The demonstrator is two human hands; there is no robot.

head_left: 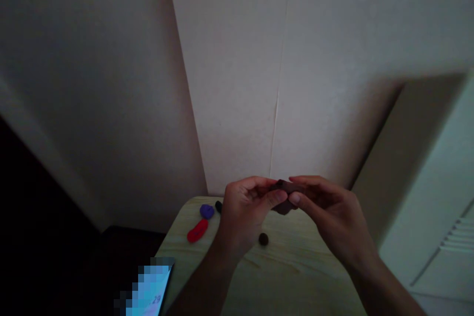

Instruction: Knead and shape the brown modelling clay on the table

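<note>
My left hand (246, 210) and my right hand (326, 207) meet above a small light wooden table (296, 266). Both pinch a lump of dark brown clay (287, 195) between thumbs and fingertips, held in the air over the far part of the table. Under the hands, a small dark brown clay ball (263, 239) lies on the tabletop.
A red clay piece (197, 230), a purple clay lump (206, 211) and a small black piece (218, 206) lie at the table's far left. A lit phone screen (150, 291) sits at the near left corner. Pale walls close in behind; a white cabinet (440, 207) stands to the right.
</note>
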